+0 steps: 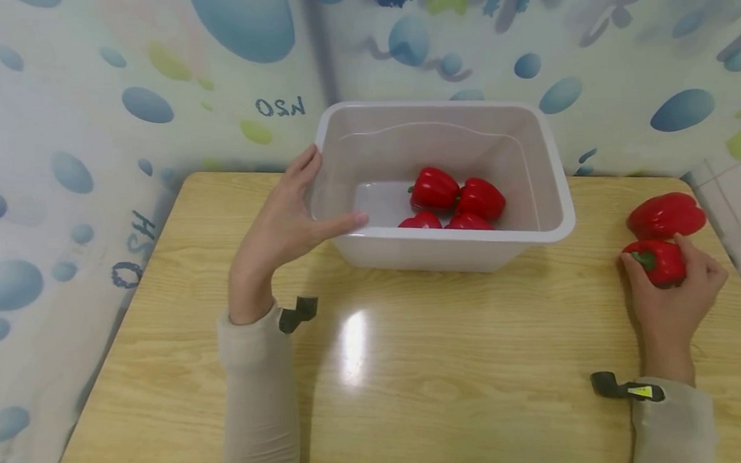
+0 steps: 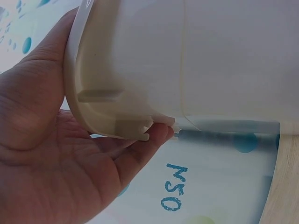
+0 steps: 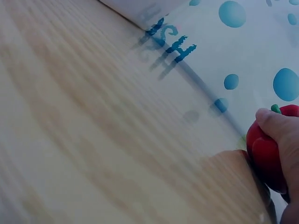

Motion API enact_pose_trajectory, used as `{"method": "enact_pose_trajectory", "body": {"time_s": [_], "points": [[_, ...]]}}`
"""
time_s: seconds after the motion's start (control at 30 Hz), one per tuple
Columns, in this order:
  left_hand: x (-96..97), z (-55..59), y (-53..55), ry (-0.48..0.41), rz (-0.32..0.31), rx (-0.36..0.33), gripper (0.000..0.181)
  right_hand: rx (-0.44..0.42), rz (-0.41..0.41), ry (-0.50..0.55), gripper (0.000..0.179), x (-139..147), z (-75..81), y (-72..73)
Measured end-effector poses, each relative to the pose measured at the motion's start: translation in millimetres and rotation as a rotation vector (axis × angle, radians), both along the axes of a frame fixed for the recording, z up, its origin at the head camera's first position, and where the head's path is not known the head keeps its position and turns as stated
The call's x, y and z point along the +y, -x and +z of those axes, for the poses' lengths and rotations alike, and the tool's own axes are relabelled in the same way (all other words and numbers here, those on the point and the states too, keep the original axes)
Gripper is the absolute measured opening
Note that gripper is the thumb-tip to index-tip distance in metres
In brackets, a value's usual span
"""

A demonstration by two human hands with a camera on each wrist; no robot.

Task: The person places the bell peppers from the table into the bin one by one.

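My left hand (image 1: 284, 224) grips the left end of a white plastic bin (image 1: 457, 249), its thumb over the near rim and its fingers at the left side. In the left wrist view, fingertips curl under the bin's rim (image 2: 77, 93). Several red bell peppers (image 1: 435, 188) lie inside the bin, two partly hidden by the front wall. At the table's right side my right hand (image 1: 679, 309) holds a red bell pepper (image 1: 664, 262) with a green stem between thumb and fingers. Just behind it lies another red bell pepper (image 1: 665, 214).
The wood-grain table (image 1: 461, 364) backs onto a wall (image 1: 218, 73) patterned with blue and green spots, which also runs along its left side. The bin stands close to that back wall. The table's right edge is near the right hand.
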State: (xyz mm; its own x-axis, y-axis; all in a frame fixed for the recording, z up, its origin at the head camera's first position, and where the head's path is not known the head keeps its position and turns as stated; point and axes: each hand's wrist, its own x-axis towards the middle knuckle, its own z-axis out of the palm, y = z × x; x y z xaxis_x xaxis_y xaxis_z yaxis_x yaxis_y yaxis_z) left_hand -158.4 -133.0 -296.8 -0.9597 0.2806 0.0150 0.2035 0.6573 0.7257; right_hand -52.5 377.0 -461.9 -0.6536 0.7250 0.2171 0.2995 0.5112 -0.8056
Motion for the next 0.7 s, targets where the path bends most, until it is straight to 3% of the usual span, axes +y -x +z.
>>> {"method": "enact_pose_trajectory", "body": {"time_s": [0.37, 0.5, 0.7], "points": [[-0.5, -0.2, 0.9, 0.004, -0.007, -0.004, 0.114, 0.015, 0.101, -0.012, 0.065, 4, -1.1, -0.9], [-0.9, -0.2, 0.0, 0.002, -0.007, -0.01, 0.115, 0.047, 0.099, 0.063, 0.063, 3, 2.6, 0.9], [-0.7, -0.7, -0.3, 0.01, -0.009, -0.009, 0.115, 0.211, 0.105, 0.228, 0.063, -8, 18.5, 5.4]]}}
